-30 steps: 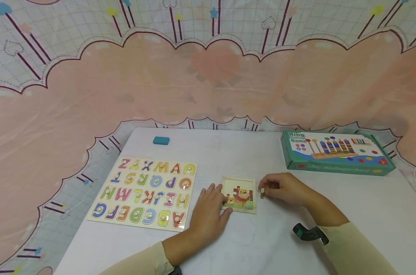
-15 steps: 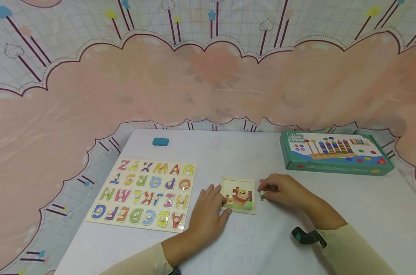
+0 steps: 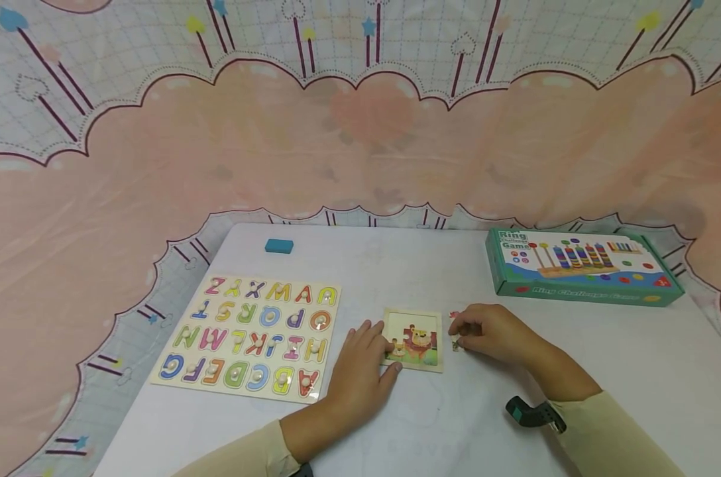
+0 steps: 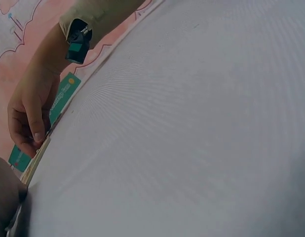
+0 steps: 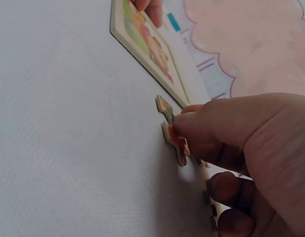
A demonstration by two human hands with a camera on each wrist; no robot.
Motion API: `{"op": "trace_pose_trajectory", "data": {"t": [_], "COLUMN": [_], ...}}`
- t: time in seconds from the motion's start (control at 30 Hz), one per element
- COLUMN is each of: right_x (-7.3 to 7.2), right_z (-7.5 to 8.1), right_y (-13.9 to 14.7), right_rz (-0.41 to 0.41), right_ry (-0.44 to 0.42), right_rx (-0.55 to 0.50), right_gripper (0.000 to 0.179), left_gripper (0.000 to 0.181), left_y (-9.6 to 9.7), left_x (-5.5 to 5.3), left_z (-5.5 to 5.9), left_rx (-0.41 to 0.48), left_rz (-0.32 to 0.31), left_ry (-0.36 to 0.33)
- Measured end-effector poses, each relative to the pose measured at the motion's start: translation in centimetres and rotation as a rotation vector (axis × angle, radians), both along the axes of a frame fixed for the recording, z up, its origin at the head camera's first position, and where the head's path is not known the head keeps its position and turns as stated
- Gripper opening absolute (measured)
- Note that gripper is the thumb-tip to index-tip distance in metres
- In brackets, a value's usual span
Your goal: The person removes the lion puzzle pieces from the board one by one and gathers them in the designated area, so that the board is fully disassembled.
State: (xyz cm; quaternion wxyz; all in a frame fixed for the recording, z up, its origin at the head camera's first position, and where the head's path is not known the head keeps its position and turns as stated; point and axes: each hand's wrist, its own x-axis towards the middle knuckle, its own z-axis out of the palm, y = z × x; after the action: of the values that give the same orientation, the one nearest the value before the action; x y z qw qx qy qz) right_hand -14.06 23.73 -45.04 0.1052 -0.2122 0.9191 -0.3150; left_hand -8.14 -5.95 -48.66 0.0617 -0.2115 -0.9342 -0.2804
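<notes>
- Puzzle tray, small, square and pale wooden (image 3: 408, 320), lies flat on the white table (image 3: 432, 424) between your two hands, with fitted pieces showing a brown-maned lion in its lower part.
- Your left hand (image 3: 363, 371) rests with its fingers spread, fingertips on the tray's left edge and thumb by its lower left corner.
- Your right hand (image 3: 494, 334) pinches a small, flat, multicoloured jigsaw piece (image 5: 174, 140) between thumb and finger, just right of the tray and apart from it; whether a second piece is caught in that grip, you can't quite tell.
- To your left lies a cream rectangular board of coloured letters (image 3: 259, 393), with a blue rectangular block (image 3: 279, 246) beyond it.
- At the far right sits a green printed "Ring Challenge Game" box (image 3: 581, 268).
- Behind the table hangs a peach-and-white patterned cloth (image 3: 366, 152).
</notes>
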Motion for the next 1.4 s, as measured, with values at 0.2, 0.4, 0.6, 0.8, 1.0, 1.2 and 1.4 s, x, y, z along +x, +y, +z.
{"op": "trace_pose_trajectory", "data": {"t": [0.2,0.4,0.6,0.8,1.0,1.2,1.4], "right_x": [-0.2,-0.4,-0.7,-1.2,-1.6,-2.3,-2.6], "right_z": [0.4,0.6,1.0,1.2,0.8,0.6,0.5], "right_y": [0.1,-0.3,-1.4,-2.9,-4.1,-5.6,-6.5], "right_rz": [0.004,0.018,0.056,0.068,0.129,0.159,0.181], "right_ry": [0.007,-0.030,-0.073,-0.105,-0.061,0.010,0.019], "right_rx": [-0.016,-0.082,-0.139,-0.146,-0.154,-0.103,-0.033], "right_gripper": [0.019,0.020,0.019,0.021,0.021,0.021,0.022], "left_gripper": [0.022,0.021,0.027,0.027,0.028,0.032,0.034], "left_y": [0.0,0.0,0.3,0.7,1.0,1.7,2.0], "left_x": [-0.1,-0.2,-0.2,-0.1,0.2,0.3,0.4], "left_z": [0.2,0.2,0.2,0.1,0.1,0.2,0.2], "left_rx": [0.033,0.053,0.073,0.060,0.056,0.041,-0.003], "left_rz": [-0.012,-0.020,-0.010,-0.014,-0.014,-0.016,-0.011], "left_ry": [-0.002,0.019,-0.033,-0.040,-0.061,-0.077,-0.064]}}
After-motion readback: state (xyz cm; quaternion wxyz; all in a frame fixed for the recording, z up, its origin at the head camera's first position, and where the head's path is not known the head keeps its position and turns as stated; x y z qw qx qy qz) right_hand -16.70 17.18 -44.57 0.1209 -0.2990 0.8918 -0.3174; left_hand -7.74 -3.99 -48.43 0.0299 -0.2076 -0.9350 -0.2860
